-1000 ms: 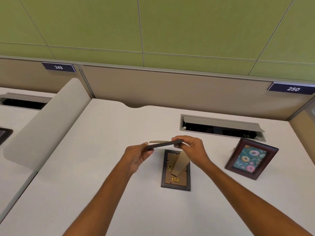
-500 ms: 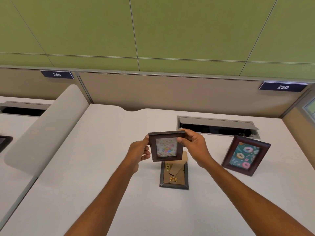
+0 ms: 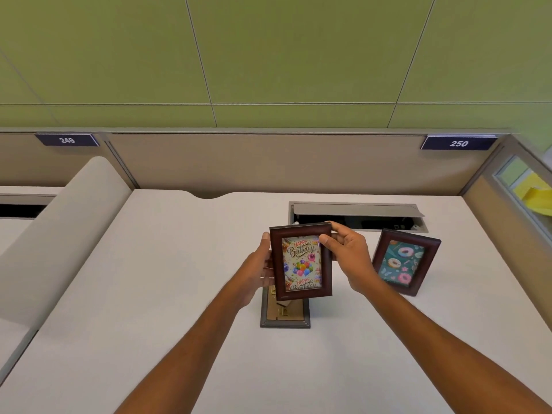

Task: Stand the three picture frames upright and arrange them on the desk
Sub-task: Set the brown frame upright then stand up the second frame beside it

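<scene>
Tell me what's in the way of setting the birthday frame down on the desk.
The birthday frame, held by the left hand and right hand, hangs right over the face-down frame, so straight down is blocked. The doughnut frame stands to the right. Bare desk lies open to the left.

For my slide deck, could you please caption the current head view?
Both hands, left hand and right hand, hold the birthday frame above a face-down frame; the doughnut frame stands upright.

A white table [image 3: 155, 282] is seen. On it, 1 frame [image 3: 285, 316] lies face down near the middle, and 1 doughnut-picture frame [image 3: 403, 261] stands upright to the right, near a cable hatch [image 3: 358, 215] set at the far edge.
</scene>
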A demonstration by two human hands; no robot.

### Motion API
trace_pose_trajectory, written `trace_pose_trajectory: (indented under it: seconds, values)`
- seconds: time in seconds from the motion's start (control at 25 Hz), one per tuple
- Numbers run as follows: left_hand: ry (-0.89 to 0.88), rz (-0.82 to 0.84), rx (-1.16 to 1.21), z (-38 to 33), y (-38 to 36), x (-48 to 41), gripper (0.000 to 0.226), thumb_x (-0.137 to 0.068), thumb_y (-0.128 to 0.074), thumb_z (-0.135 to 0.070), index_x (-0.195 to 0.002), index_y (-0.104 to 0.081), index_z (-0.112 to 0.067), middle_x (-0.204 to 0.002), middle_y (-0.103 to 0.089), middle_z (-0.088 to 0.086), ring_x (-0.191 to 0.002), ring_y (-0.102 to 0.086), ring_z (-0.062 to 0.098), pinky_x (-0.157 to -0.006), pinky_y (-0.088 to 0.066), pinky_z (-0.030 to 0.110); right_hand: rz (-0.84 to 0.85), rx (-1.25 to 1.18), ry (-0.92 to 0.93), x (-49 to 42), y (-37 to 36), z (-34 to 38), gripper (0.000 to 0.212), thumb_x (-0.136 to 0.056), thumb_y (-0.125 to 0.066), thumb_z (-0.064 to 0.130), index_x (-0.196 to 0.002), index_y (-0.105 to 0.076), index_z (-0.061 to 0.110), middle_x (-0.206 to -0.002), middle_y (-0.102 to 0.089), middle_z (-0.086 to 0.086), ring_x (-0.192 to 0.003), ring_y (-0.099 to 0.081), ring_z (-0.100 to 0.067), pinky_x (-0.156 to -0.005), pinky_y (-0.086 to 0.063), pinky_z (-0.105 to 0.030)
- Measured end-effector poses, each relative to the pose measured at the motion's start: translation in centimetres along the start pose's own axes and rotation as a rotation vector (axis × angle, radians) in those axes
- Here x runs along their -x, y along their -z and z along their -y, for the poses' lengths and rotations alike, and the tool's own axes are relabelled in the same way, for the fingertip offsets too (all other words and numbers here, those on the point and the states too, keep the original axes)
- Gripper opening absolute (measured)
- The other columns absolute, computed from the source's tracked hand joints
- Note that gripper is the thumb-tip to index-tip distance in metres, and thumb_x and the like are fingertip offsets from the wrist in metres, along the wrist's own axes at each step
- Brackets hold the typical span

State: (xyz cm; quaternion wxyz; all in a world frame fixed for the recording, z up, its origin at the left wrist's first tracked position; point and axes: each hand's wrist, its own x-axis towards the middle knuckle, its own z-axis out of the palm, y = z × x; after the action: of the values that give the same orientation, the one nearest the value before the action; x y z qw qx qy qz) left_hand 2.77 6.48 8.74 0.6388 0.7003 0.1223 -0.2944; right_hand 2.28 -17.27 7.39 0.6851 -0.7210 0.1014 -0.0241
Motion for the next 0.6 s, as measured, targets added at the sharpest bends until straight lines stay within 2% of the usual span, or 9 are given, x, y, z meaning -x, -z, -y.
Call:
trace_pose_trajectory:
  seconds: [0.2, 0.32, 0.4, 0.48, 0.6]
  values:
    - [0.01, 0.034, 0.008, -0.7, -3.3, -1.5, 0.084, -0.095, -0.021, -0.088, -0.135, -0.066, -0.03, -0.131, -0.075, 0.002, -0.116, -0.073, 0.023, -0.102, -0.054, 0.045, -0.04, -0.013, -0.028, 0.4, 2.9, -0.4, 0.035, -0.104, -0.07, 0.019, -0.138, -0.066, 0.024, -0.109, -0.085, 0.007, -0.105, -0.081, -0.015, -0.076, -0.068, -0.028]
    - [-0.006, 0.024, 0.017, -1.3, -5.2, -2.3, 0.091, -0.089, -0.022, -0.094, -0.137, -0.068, -0.032, -0.131, -0.075, 0.002, -0.118, -0.072, 0.023, -0.1, -0.052, 0.045, -0.054, 0.004, -0.035, 0.5, 4.4, -0.3, 0.038, -0.103, -0.07, 0.018, -0.141, -0.065, 0.021, -0.115, -0.084, 0.003, -0.107, -0.081, -0.016, -0.083, -0.069, -0.035]
    - [-0.018, 0.019, 0.018, -1.7, -6.4, -2.8, 0.092, -0.083, -0.025, -0.098, -0.133, -0.071, -0.036, -0.127, -0.077, 0.0, -0.114, -0.073, 0.02, -0.096, -0.053, 0.044, -0.059, 0.0, -0.031, 0.4, 5.4, -0.5, 0.035, -0.103, -0.07, 0.017, -0.138, -0.067, 0.021, -0.112, -0.085, 0.003, -0.106, -0.081, -0.015, -0.08, -0.068, -0.03]
    - [-0.025, 0.009, 0.016, -2.0, -7.6, -3.4, 0.089, -0.078, -0.031, -0.1, -0.128, -0.071, -0.038, -0.123, -0.079, -0.002, -0.113, -0.073, 0.02, -0.096, -0.053, 0.044, -0.068, -0.003, -0.034, 0.6, 6.3, -0.6, 0.033, -0.103, -0.07, 0.017, -0.136, -0.069, 0.022, -0.111, -0.085, 0.003, -0.106, -0.081, -0.016, -0.081, -0.068, -0.03]
    - [-0.03, -0.013, 0.012, -2.1, -9.2, -4.5, 0.074, -0.089, -0.036, -0.093, -0.124, -0.072, -0.039, -0.12, -0.081, -0.003, -0.116, -0.073, 0.022, -0.098, -0.052, 0.043, -0.109, -0.01, -0.06, 0.7, 7.0, -1.1, 0.03, -0.104, -0.07, 0.018, -0.132, -0.068, 0.028, -0.113, -0.084, 0.007, -0.104, -0.081, -0.01, -0.084, -0.068, -0.03]
